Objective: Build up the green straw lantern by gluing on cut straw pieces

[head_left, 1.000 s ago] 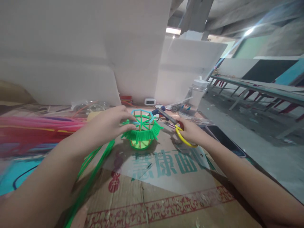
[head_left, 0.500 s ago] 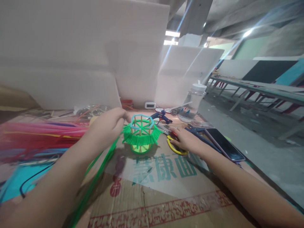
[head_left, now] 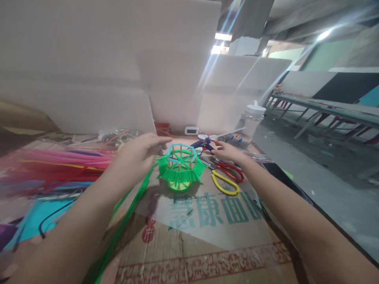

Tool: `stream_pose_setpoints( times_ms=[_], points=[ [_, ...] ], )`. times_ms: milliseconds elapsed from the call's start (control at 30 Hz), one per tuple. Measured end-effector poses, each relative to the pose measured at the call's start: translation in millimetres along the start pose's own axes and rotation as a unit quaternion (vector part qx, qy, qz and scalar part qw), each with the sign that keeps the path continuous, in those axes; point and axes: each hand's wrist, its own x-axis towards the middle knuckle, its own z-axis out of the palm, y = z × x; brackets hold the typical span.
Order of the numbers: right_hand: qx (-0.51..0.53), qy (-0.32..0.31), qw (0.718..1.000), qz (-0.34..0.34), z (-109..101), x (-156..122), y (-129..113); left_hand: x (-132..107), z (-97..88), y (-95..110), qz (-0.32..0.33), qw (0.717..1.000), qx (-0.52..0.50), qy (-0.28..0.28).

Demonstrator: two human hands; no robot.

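A small round frame of thin wooden sticks (head_left: 180,163), with a pale blue ring on top and a green pipe-cleaner fringe (head_left: 182,174) round its middle, stands upright on the cardboard. My left hand (head_left: 143,152) is just left of it, fingers stretched out with nothing visible in them; whether the fingertips touch the fringe I cannot tell. Scissors (head_left: 226,179) with one red and one yellow handle lie right of the frame. Above them hovers my right hand (head_left: 226,152), fingers apart and nothing held, beside the dark blue glue gun (head_left: 204,144).
Pink and red pipe cleaners (head_left: 71,163) lie at the left, with long green pipe cleaners (head_left: 127,217) beside my left forearm. A clear bottle (head_left: 253,122) stands back right, near a phone (head_left: 284,181). A small white digital clock (head_left: 191,130) sits before white boards (head_left: 177,90).
My right hand has let go of the scissors and moved up toward the glue gun. The scissors stay on the cardboard. My left hand's fingers have straightened; the view has turned slightly left.
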Motion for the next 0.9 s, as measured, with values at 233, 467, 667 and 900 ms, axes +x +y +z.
stream_pose_setpoints(
  times_ms=[233, 467, 667, 900],
  points=[
    [0.022, -0.027, 0.999, 0.009, 19.3, 35.6, -11.9, 6.3, -4.2, -7.9, -0.028, 0.999, 0.036, -0.021],
    [0.035, 0.019, 0.999, 0.034, 22.7, 38.4, -13.5, 2.2, 9.0, -17.1, 0.039, 0.999, -0.001, 0.012],
    [0.122, 0.035, 0.992, 0.002, -9.3, 4.6, -19.7, -5.6, 14.5, -23.1, 0.068, 0.998, 0.010, 0.007],
    [0.263, 0.052, 0.960, -0.084, -33.3, -47.0, -55.7, -9.2, 19.3, -21.0, 0.097, 0.995, 0.006, -0.018]
  ],
)
